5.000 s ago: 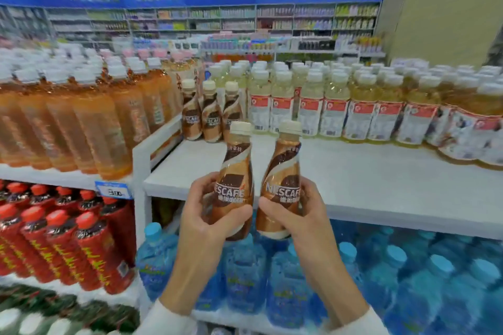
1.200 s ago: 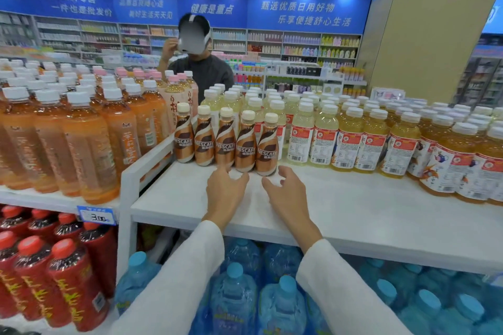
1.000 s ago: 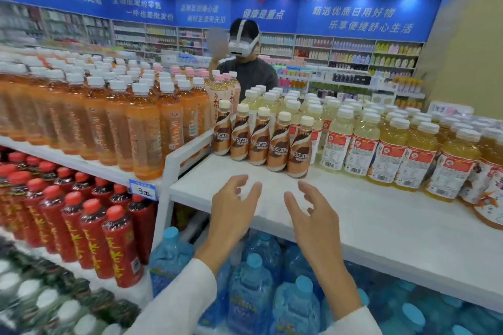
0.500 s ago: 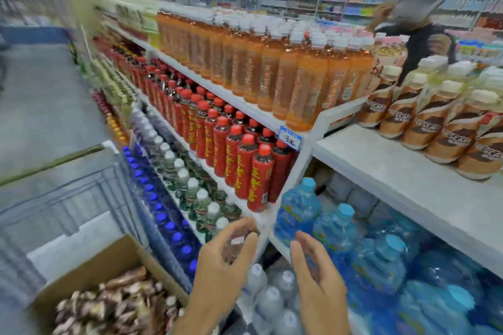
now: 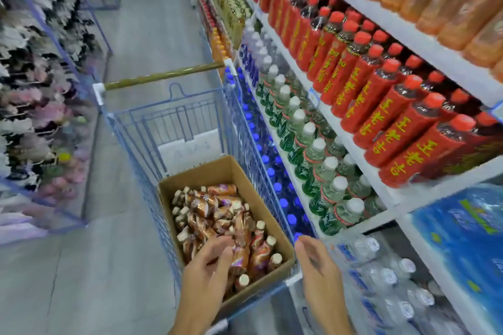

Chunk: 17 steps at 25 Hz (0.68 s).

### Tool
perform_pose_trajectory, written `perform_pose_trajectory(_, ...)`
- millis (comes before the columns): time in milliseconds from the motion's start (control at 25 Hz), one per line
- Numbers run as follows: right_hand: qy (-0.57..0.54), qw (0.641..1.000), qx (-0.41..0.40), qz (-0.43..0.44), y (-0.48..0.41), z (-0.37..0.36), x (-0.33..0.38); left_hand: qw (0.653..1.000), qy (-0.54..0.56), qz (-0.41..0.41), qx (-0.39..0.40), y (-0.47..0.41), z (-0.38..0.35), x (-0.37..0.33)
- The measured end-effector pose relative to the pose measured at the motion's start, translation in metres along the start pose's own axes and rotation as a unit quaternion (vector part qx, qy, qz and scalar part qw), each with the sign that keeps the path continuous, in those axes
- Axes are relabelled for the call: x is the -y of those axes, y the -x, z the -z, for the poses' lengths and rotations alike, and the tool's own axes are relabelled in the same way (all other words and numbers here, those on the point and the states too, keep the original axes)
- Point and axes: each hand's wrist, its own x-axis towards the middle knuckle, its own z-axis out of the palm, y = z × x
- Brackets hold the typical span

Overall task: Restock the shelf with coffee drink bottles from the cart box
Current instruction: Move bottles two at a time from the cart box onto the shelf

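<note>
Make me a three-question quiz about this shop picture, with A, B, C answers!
1. Where is the cardboard box?
A) in the cart
B) on the floor
C) on a shelf

2. What colour are the cart's wires?
A) red
B) blue
C) green

3. What is the right hand doing?
A) gripping a bottle
B) holding nothing
C) pushing the handle

Answers:
1 A, the box sits inside the wire basket.
2 B, its wires are blue.
3 B, it is open and empty beside the box.
</note>
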Motion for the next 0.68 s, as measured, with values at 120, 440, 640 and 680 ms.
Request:
perform_pose_trajectory(120,0.061,0.997,0.050,-0.020,-0.009,-0.032,-0.006,0.998,-0.006,0.056,-0.031,-0.004,0.022,0.025)
perform_pose_trajectory(440,0.146,0.974,0.163,-0.063,-0.052,-0.073,-0.016,0.964,0.016,0.218,-0.152,-0.087,0.005,0.096)
perform_pose_trajectory(640,0.185,0.958,0.195,-0.103,-0.082,-0.074,-0.022,0.912,0.053,0.340,-0.222,-0.185,-0.009,0.132)
perform_pose_trajectory(680,0.188,0.956,0.197,-0.111,-0.088,-0.075,-0.022,0.893,0.057,0.382,-0.230,-0.205,-0.009,0.141)
